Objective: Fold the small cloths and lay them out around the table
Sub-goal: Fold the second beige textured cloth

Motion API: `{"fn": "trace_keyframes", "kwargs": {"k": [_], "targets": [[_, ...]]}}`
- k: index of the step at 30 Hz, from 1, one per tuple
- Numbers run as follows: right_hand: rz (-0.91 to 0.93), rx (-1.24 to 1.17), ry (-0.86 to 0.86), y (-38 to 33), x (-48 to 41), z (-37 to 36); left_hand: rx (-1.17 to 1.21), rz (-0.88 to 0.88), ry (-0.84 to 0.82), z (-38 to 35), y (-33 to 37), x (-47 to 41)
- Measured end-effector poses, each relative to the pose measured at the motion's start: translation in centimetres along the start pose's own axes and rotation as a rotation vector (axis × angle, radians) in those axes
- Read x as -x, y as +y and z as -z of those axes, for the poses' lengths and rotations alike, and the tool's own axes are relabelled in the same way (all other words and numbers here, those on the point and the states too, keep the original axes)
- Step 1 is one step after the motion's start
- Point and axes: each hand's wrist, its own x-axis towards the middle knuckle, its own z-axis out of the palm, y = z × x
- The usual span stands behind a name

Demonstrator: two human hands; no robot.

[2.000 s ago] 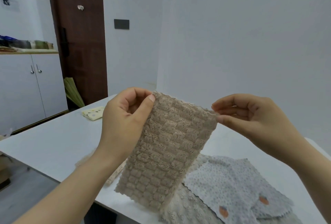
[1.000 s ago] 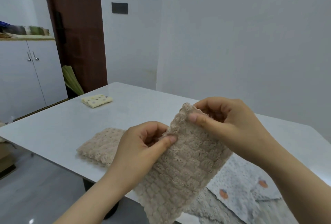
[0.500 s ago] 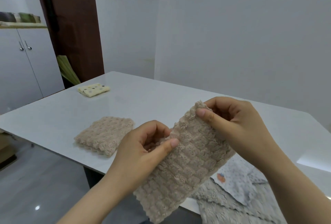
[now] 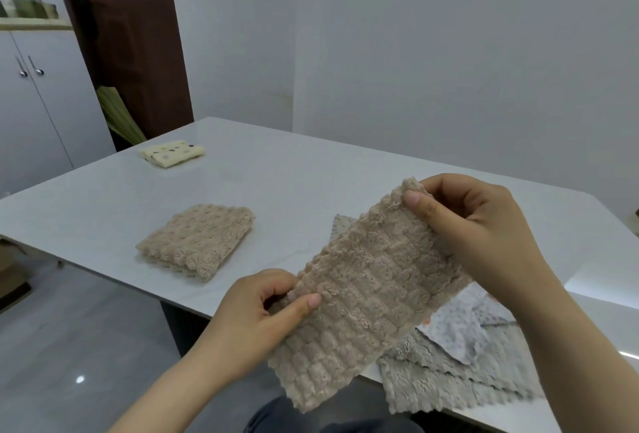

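Pale walls and a dark door (image 4: 128,35) stand behind the white table (image 4: 283,169), where a yellow spotted cloth (image 4: 173,153) and a beige folded cloth (image 4: 197,240) already lie well apart. Two seconds ago the beige waffle cloth (image 4: 363,294) hung open from its top corners; now it is doubled into a long strip, slanting in the air above the table's near edge. The left hand (image 4: 256,322) pinches the lower end, thumb on top, and the right hand (image 4: 477,235) pinches the upper end. I'd say the first fold is made and a crosswise one is next. Grey cloths (image 4: 442,384) and a printed cloth (image 4: 460,332) wait beneath.
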Motion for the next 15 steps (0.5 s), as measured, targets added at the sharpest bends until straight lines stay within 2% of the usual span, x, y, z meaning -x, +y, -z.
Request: {"fn": "trace_keyframes", "kwargs": {"k": [15], "targets": [[-0.080,-0.021,0.070,2.6,0.6,0.8,-0.062,0.121,-0.064,1.3,-2.6,1.1]]}}
